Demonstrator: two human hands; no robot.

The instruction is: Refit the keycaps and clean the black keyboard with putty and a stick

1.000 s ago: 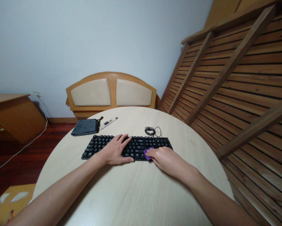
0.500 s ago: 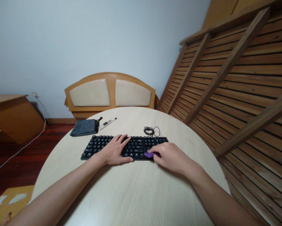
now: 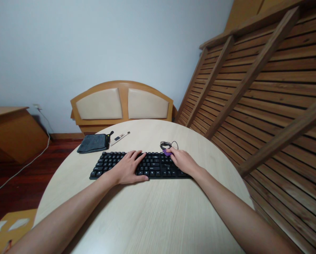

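Observation:
A black keyboard lies across the round table. My left hand rests flat on its middle, fingers spread over the keys and thumb stretched along the near edge. My right hand is closed round a purple putty-like lump at the keyboard's far edge, above the number keys. Only part of the lump shows past the fingers; the rest is hidden in the hand. The keyboard's coiled black cable lies just beyond that hand.
On the pale round table, a dark grey cloth lies folded at the left. Beside it are a small flat packet and a thin brush-like stick. A headboard stands behind, and a slatted wooden frame leans at the right.
My right hand has moved away from me with the purple lump, from the keyboard's near edge to its far edge. My left hand has stayed on the keys.

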